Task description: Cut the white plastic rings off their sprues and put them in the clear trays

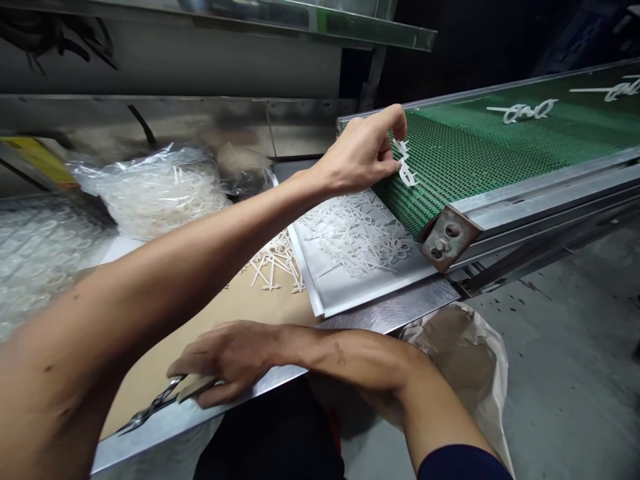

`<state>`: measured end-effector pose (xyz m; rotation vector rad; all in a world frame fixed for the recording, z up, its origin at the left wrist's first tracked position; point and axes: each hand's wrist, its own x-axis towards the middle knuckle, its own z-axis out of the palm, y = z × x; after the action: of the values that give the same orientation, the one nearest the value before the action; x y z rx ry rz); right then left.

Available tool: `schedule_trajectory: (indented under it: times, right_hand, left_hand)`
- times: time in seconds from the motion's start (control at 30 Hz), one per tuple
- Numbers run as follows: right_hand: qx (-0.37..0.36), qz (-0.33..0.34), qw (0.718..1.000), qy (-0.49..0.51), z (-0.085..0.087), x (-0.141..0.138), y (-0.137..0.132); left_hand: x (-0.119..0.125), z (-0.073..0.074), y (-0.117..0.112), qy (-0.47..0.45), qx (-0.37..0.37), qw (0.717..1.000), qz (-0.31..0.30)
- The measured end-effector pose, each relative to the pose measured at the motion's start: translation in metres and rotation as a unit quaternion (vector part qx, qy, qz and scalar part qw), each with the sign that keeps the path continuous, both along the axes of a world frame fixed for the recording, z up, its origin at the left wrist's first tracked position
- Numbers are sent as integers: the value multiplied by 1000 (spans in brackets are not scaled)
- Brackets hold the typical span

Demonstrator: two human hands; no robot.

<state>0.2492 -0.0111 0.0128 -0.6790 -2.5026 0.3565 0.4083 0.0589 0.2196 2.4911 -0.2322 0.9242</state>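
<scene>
My left hand (pixel 363 155) reaches across the table to the lower end of the green conveyor belt (pixel 465 157). Its thumb and fingers pinch a white plastic part (pixel 406 167) lying on the belt. My right hand (pixel 227 360) rests at the table's front edge, crossed under my left arm. It is closed on the handles of metal cutters (pixel 153 405), whose blades point left. Below the belt's end, a heap of loose white plastic parts (pixel 357 233) lies on a grey tray (pixel 350 287).
More white parts (pixel 523 110) ride further up the belt. A clear bag of white parts (pixel 157 190) stands at the back left. Brown cardboard (pixel 240 307) covers the steel table, with a few parts (pixel 275 263) on it. A pale sack (pixel 470 360) hangs below the table's right end.
</scene>
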Motion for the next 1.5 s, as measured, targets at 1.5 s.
schedule_trajectory:
  times: [1.5]
  right_hand:
    - [-30, -5, 998, 60, -1, -1, -6]
  left_hand:
    - [-420, -206, -40, 192, -47, 897, 396]
